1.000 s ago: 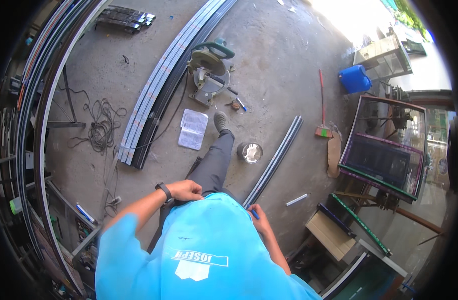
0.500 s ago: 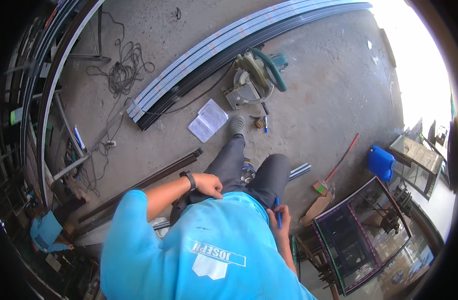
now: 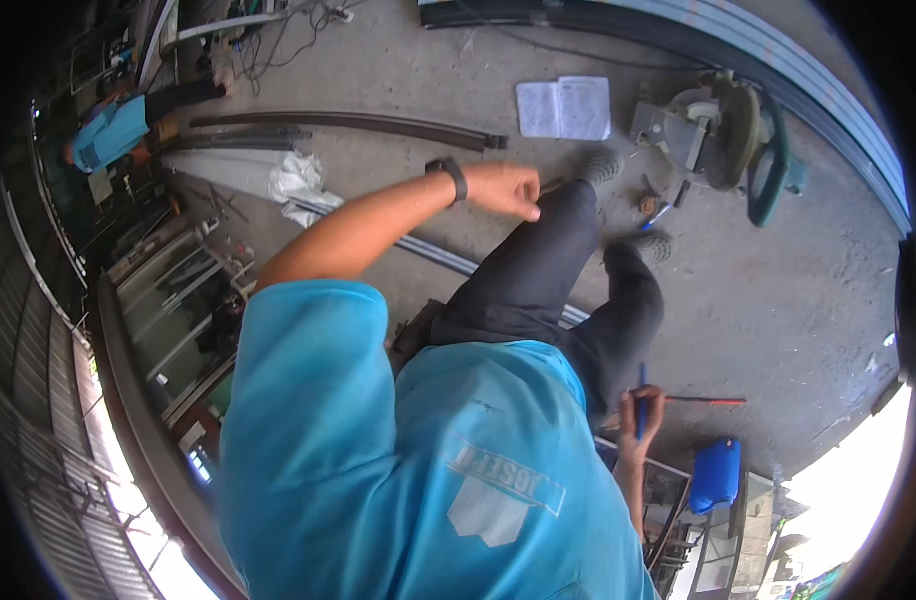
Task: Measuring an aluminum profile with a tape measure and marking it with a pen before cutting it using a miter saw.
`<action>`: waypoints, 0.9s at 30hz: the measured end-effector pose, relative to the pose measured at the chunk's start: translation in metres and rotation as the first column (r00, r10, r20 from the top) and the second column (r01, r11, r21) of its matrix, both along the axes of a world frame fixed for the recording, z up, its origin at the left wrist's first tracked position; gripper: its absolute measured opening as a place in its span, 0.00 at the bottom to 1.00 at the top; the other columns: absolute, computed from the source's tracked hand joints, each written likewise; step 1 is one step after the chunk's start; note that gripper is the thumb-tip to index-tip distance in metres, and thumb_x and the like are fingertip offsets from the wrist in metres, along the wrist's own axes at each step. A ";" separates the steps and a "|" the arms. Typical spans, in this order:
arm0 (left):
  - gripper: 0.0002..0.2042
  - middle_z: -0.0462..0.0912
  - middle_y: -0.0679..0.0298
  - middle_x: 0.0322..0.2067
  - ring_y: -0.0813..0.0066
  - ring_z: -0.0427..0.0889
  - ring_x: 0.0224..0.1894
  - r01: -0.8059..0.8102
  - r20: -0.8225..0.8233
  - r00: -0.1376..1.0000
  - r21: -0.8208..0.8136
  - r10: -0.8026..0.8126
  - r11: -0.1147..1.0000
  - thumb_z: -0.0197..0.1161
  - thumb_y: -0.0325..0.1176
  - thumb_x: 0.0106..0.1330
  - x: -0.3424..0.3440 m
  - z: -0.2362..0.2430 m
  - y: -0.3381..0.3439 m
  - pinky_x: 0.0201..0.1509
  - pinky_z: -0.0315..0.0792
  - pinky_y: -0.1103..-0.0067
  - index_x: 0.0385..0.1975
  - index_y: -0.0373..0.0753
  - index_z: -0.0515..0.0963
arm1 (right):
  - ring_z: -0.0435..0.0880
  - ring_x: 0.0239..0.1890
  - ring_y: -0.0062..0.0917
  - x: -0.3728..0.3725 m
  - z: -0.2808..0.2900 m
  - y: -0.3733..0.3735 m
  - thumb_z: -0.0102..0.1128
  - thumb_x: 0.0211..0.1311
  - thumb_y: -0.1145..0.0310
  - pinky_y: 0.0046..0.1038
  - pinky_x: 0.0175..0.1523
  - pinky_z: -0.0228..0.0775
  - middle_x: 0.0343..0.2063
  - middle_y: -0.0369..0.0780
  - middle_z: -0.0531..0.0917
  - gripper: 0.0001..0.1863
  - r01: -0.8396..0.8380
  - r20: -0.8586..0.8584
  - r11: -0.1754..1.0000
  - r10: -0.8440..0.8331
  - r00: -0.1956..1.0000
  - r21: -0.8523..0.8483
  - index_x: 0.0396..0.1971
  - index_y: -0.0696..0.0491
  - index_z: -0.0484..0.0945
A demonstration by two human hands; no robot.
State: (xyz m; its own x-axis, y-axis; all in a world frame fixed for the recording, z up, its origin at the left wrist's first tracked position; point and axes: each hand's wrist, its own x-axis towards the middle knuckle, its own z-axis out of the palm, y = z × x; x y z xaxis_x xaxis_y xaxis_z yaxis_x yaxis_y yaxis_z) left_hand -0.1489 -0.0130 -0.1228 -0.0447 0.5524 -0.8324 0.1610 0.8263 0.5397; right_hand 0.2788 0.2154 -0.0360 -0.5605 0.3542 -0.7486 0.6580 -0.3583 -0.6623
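Note:
My right hand (image 3: 646,408), low on the right beside my leg, grips a slim blue pen (image 3: 642,418) that points up between the fingers. My left hand (image 3: 503,190) hovers above my leg with its fingers curled in; whether anything is inside them is hidden. A thin brownish strip shows just beyond its knuckles, too small to name. Past that hand, an open notebook (image 3: 584,108) with written pages lies on the floor. Near my shoes are a blue marker (image 3: 658,216) and a small round brownish object (image 3: 647,205).
A green-handled mitre saw (image 3: 713,135) stands on the floor by long bundled metal profiles (image 3: 768,50). Dark brown profiles (image 3: 378,127) and silver ones (image 3: 438,255) lie to the left. A blue jerrycan (image 3: 715,475) is at lower right. Another person (image 3: 113,135) is at far left.
My view has swung round to the right. My left hand has moved from my lap out over my leg, arm extended. The pen stays in my right hand. My feet now sit closer together.

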 end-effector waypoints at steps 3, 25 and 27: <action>0.23 0.85 0.58 0.36 0.62 0.83 0.40 0.202 -0.265 0.941 -0.063 -0.211 0.977 0.67 0.52 0.62 -0.049 -0.063 0.001 0.43 0.76 0.69 0.45 0.40 0.76 | 0.63 0.23 0.11 -0.018 -0.065 0.045 0.60 0.69 0.71 0.17 0.28 0.55 0.22 0.29 0.68 0.07 0.056 0.060 0.983 -0.068 0.996 0.176 0.38 0.51 0.69; 0.49 0.66 0.49 0.66 0.51 0.65 0.69 -0.231 -0.803 0.592 -0.240 -0.059 0.943 0.77 0.49 0.48 -0.107 -0.600 0.029 0.69 0.62 0.58 0.68 0.36 0.57 | 0.79 0.33 0.43 -0.157 -0.390 0.118 0.66 0.55 0.72 0.40 0.38 0.70 0.29 0.45 0.79 0.11 -0.674 0.169 0.491 0.725 0.668 0.552 0.37 0.56 0.76; 0.55 0.70 0.50 0.63 0.49 0.68 0.66 -0.271 -0.771 0.625 -0.362 -0.123 0.892 0.80 0.50 0.44 -0.102 -0.600 0.027 0.69 0.62 0.55 0.70 0.37 0.53 | 0.78 0.32 0.42 -0.144 -0.376 0.106 0.67 0.54 0.70 0.40 0.38 0.69 0.29 0.44 0.78 0.12 -0.625 0.171 0.484 0.691 0.703 0.613 0.37 0.56 0.76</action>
